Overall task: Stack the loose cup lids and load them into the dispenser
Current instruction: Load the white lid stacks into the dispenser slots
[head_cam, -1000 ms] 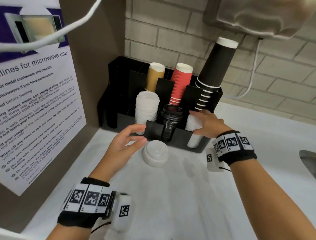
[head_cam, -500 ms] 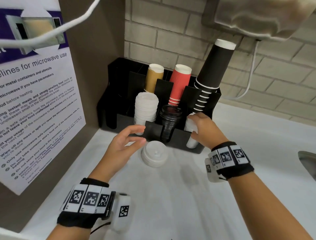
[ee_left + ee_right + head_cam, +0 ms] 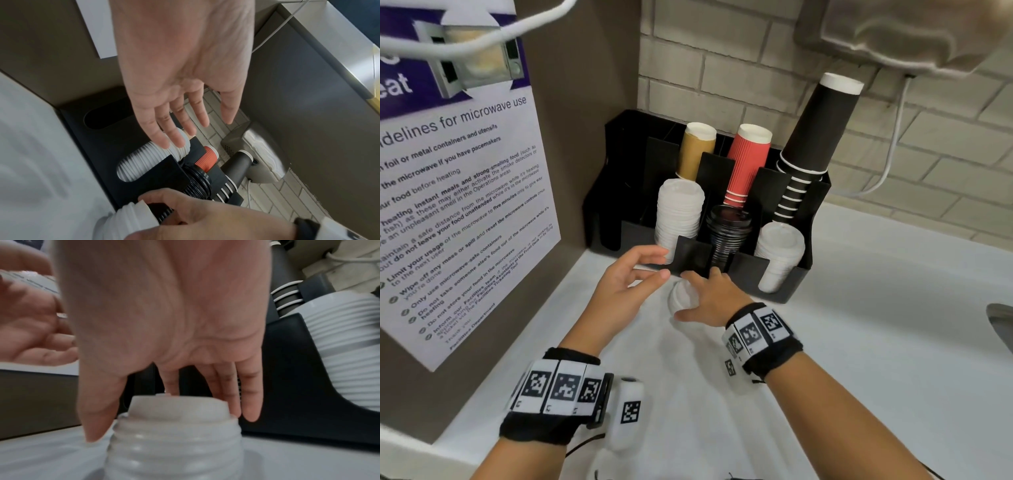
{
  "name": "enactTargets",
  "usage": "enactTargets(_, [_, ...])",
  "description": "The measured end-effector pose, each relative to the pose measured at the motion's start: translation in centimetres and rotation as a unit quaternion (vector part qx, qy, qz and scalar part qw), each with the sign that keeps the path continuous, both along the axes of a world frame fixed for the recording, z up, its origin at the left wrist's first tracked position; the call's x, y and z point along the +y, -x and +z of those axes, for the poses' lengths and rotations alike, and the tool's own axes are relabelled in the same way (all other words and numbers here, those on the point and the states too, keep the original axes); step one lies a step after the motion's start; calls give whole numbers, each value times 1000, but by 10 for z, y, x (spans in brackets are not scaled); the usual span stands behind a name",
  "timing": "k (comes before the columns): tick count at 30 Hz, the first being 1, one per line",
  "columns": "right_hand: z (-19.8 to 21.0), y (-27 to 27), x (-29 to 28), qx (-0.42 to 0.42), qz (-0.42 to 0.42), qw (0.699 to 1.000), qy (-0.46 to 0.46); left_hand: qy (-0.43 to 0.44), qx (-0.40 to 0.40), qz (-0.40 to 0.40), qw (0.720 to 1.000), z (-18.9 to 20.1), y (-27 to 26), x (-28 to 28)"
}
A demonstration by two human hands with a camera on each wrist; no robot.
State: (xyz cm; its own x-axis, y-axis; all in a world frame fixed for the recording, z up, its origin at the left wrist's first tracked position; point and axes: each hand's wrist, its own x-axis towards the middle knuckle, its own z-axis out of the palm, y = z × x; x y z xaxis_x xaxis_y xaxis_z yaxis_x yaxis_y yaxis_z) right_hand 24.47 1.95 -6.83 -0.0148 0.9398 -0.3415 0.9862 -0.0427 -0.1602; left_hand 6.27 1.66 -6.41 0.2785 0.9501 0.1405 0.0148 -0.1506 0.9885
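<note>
A short stack of loose white lids point(image 3: 677, 303) stands on the white counter just in front of the black dispenser point(image 3: 780, 274). My right hand point(image 3: 688, 294) comes down over the stack, thumb on its near side and fingers on the far side, gripping it; the right wrist view shows the same white lids point(image 3: 174, 451). My left hand point(image 3: 662, 263) hovers open just left of the stack, holding nothing. The dispenser's front slots hold a tall white lid column point(image 3: 678, 212), black lids point(image 3: 727, 233) and a shorter white lid column point(image 3: 779, 253).
Tan cups point(image 3: 695, 150), red cups point(image 3: 748, 161) and black cups point(image 3: 818, 126) stand in the dispenser's back row. A panel with a microwave notice point(image 3: 465, 205) walls off the left. A sink rim point(image 3: 1000, 322) shows at the far right, a cable point(image 3: 893, 137) hangs on the brick wall.
My right hand left the right-hand white lid column in the dispenser and moved left and down onto the loose lid stack. The left hand has barely moved.
</note>
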Motion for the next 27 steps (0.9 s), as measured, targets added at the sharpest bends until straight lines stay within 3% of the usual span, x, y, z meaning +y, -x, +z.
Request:
enactTargets(9, [-2, -6, 3, 31, -31, 999, 1, -6, -6, 2, 1000, 1, 1, -4])
enactTargets(15, [8, -19, -7, 140, -74, 985, -70, -7, -6, -4, 1000, -1, -3, -4])
enactTargets(19, [23, -24, -26, 306, -108, 937, -131, 16, 25, -58, 998, -2, -11, -8])
enactTargets(23, [35, -14, -51, 463, -103, 873, -110, 33, -21, -138, 990, -2, -27, -17])
enactTargets(27, [43, -12, -66, 530, -93, 837, -104, 13, -45, -162, 986, -1, -32, -18])
